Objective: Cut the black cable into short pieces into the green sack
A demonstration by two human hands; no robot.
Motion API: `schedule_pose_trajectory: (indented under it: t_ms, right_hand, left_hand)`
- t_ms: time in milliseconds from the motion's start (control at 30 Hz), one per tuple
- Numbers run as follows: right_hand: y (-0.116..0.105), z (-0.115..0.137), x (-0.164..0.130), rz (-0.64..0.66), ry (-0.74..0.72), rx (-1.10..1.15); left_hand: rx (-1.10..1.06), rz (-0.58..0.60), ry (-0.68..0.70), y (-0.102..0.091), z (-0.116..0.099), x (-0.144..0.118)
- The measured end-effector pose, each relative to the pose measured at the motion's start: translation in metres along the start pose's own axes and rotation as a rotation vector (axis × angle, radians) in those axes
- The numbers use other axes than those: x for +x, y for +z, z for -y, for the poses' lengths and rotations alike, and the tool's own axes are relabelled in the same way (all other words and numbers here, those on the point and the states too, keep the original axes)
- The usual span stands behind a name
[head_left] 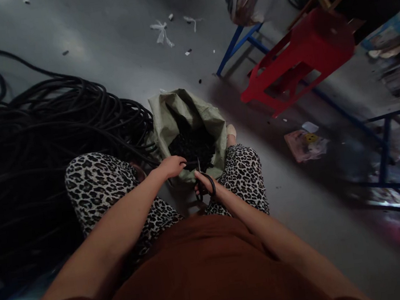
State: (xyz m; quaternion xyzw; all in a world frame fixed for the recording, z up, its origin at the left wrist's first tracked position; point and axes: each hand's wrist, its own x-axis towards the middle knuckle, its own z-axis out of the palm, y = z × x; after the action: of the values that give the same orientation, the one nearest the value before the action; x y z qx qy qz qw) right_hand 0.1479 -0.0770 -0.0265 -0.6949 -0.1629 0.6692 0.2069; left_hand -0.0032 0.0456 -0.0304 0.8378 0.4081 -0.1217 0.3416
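My right hand (208, 188) grips black-handled scissors (203, 184), blades up, just beside my left hand (173, 165) pinching a thin black cable (72, 117) over the open green woven sack (167, 120) of black cuttings.

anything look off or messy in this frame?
Yes. The red stool lies tipped on its side by the blue rack. White scraps and a pink packet litter the floor. The black cable pile sprawls loose.

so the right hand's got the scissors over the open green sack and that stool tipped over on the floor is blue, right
Not quite: the tipped-over stool is red, not blue; only the metal frames near it are blue. The head view shows this. The rest holds: the right hand has the scissors over the open green sack.
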Motion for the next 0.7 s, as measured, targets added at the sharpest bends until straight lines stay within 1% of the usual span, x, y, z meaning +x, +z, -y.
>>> schedule_pose_trajectory:
  t_ms: [267,433,700]
  right_hand:
    - [-0.0010,-0.0012,0.0016,0.014,-0.001,-0.018]
    - [-0.0009,-0.0013,0.0017,0.006,0.037,-0.033]
    - [-0.0027,-0.0011,0.0005,0.045,0.069,-0.067]
  left_hand:
    - [0.004,0.025,0.024,0.0000,-0.0021,-0.0012]
    - [0.020,0.036,0.019,-0.0019,-0.0041,-0.0037]
    - [0.060,0.059,0.042,-0.0027,-0.0044,-0.0048]
